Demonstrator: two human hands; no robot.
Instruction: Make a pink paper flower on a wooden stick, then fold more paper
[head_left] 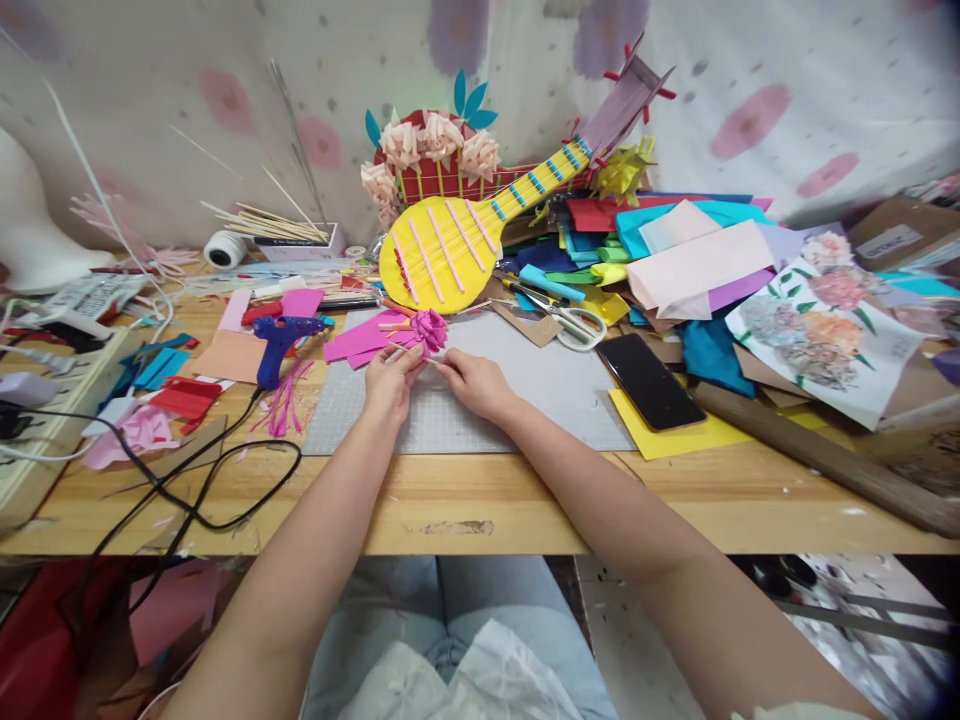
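Observation:
Both my hands meet over the grey cutting mat [525, 390] in the middle of the wooden table. My left hand [391, 380] is closed, its fingers pinching just below a small magenta paper flower [429, 329]. My right hand [474, 383] is also closed in a pinch beside it, on a thin pale stick that runs between the hands under the flower. Pink paper strips [360, 340] lie just behind the left hand.
A blue glue gun [279, 343] with a black cord stands left of the mat. A yellow paper guitar [450, 245] leans at the back. Scissors [562, 318], a dark phone [649, 381] and a heap of coloured paper [675, 250] lie to the right.

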